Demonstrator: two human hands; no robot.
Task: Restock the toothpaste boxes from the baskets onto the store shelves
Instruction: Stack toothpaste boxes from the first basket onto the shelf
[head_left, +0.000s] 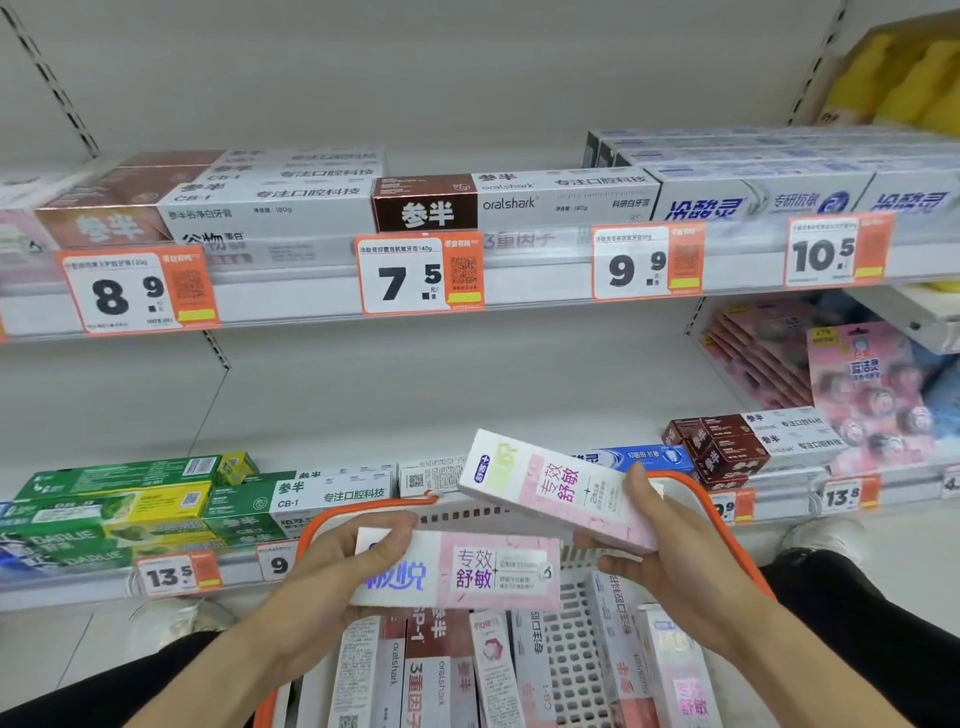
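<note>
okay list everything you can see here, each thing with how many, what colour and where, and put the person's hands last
Pink toothpaste boxes: two, pink and white, one in each hand above the basket.
Basket: one, orange rim, white mesh, bottom centre, holding more boxes; count unclear.
Upper shelf boxes: several stacks, brown-and-white and blue-and-white, above the price rail.
Green boxes: a stack, green and yellow, lower shelf left.
Brown boxes: a small stack, brown and white, lower shelf right.
Price tags: four plain on the upper rail, orange and white; more below.
Pink packs: several, right bay.
Hands: left hand and right hand, each gripping a box.
</note>
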